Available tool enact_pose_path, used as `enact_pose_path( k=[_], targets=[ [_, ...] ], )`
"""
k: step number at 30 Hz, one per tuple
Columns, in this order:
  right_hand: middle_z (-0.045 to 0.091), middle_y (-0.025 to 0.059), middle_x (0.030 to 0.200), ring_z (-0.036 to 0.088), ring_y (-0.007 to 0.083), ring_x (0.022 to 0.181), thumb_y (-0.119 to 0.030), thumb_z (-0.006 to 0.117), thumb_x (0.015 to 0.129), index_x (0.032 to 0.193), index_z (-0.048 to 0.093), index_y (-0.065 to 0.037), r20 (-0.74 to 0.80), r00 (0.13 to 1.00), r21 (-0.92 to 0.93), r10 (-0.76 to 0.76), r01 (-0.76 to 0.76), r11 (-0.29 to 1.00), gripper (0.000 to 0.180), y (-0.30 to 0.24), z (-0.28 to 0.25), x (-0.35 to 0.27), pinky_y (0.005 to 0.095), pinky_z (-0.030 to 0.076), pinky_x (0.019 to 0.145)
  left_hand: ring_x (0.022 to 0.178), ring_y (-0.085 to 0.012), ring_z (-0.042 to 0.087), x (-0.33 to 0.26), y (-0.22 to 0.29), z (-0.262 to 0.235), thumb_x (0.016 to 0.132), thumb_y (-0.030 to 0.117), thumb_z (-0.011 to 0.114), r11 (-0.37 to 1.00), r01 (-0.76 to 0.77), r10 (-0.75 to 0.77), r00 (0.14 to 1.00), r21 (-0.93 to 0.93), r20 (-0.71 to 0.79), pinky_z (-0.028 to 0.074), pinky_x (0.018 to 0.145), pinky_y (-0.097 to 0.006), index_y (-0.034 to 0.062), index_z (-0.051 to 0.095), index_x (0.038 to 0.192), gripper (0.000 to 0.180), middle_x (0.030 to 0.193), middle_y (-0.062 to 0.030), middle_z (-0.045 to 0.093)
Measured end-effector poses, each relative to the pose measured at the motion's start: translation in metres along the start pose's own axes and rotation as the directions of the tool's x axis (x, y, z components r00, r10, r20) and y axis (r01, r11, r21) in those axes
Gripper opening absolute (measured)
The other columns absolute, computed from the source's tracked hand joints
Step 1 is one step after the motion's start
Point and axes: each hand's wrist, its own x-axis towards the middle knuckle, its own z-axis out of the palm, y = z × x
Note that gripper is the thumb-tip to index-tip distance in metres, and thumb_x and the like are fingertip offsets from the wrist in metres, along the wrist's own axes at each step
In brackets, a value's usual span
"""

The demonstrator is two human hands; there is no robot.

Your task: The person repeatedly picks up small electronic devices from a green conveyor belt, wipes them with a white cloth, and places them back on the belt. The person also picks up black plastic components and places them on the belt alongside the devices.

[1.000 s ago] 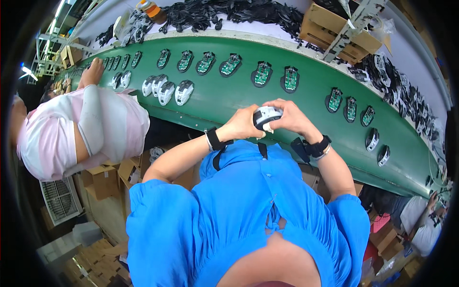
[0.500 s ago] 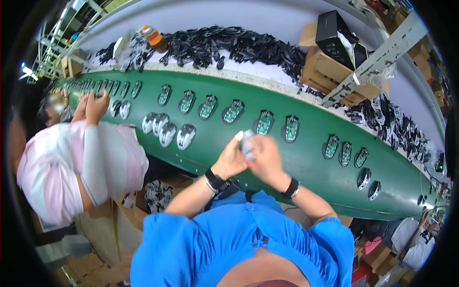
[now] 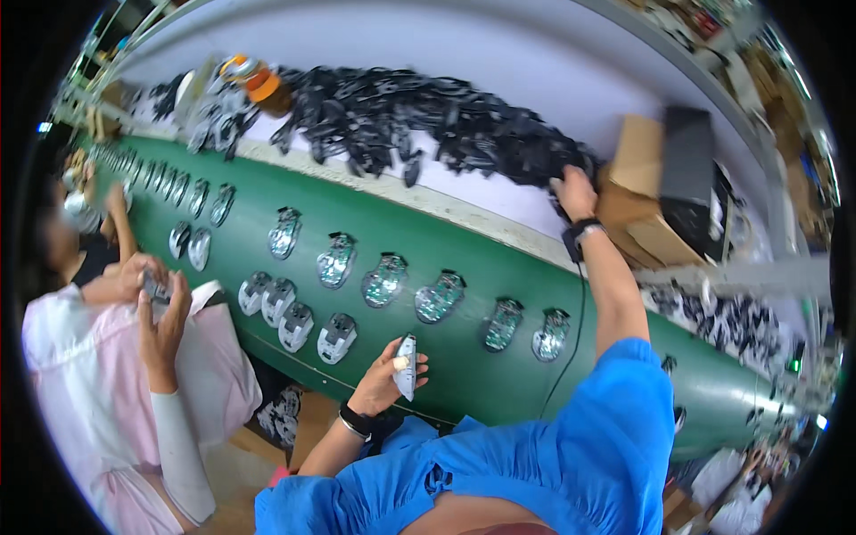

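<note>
Above the near edge of the green belt, my left hand (image 3: 378, 389) is closed around a pale grey mouse shell (image 3: 407, 378), held on end. My right hand (image 3: 578, 191) is stretched far forward to the right end of a heap of black plastic parts (image 3: 481, 134). Its fingers are curled down at the heap's edge, and what they grip, if anything, is hard to make out. A thin black cord (image 3: 580, 334) hangs from my right wrist. Mouse bases with green circuit boards (image 3: 440, 297) stand in a row on the belt, with several grey mouse shells (image 3: 337, 339) nearer to me.
An open cardboard box (image 3: 629, 214) with a black box (image 3: 687, 169) stands right of my right hand, by a metal post (image 3: 758, 283). A bottle with orange contents (image 3: 260, 87) is on the shelf. At left, a person in a striped top (image 3: 116, 374) handles a mouse part.
My hands have parted: the right has gone forward to the black heap, while the left keeps the shell and has moved left. The view has turned and shifted.
</note>
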Motion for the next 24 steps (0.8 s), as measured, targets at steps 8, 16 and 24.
enact_pose_path(
  k=[8, 16, 24],
  targets=[
    [0.064, 0.0237, 0.098, 0.061, 0.0431, 0.087, -0.025, 0.043, 0.097, 0.11, 0.054, -0.004, -0.133, 0.989, 0.226, 0.057, -0.025, 0.974, 0.027, -0.017, -0.023, -0.009, 0.0501, 0.048, 0.071, 0.111, -0.0239, 0.054, -0.004, 0.021, 0.032, 0.073, 0.027, 0.079, 0.839, -0.191, 0.277, 0.956, 0.51, -0.098, 0.045, 0.095, -0.038, 0.0028, 0.041, 0.132, 0.075, 0.125, -0.0171, 0.052],
    [0.061, 0.0128, 0.077, 0.058, 0.0255, 0.065, -0.005, 0.063, 0.077, 0.088, 0.063, 0.001, 0.377, 0.601, 0.787, -0.705, 0.193, 0.586, 0.012, -0.125, -0.142, -0.231, 0.0333, 0.046, 0.059, 0.117, -0.036, 0.045, -0.035, 0.007, 0.102, 0.054, 0.025, 0.083, -0.118, -0.63, 0.268, 0.724, 0.768, 0.635, 0.04, 0.099, -0.039, 0.004, 0.05, 0.122, 0.078, 0.141, -0.0215, 0.025],
    [0.061, -0.0021, 0.065, 0.052, 0.0026, 0.058, 0.002, 0.07, 0.074, 0.076, 0.065, -0.001, 0.615, 0.614, 0.788, -0.496, -0.46, 0.409, 0.006, -0.097, -0.187, -0.324, 0.0186, 0.04, 0.053, 0.111, -0.0285, 0.051, -0.081, -0.032, 0.122, 0.056, 0.026, 0.083, 0.208, -0.53, -0.079, 0.829, 0.822, 0.554, 0.041, 0.096, -0.035, 0.002, 0.048, 0.123, 0.08, 0.12, -0.016, 0.047]
  ],
)
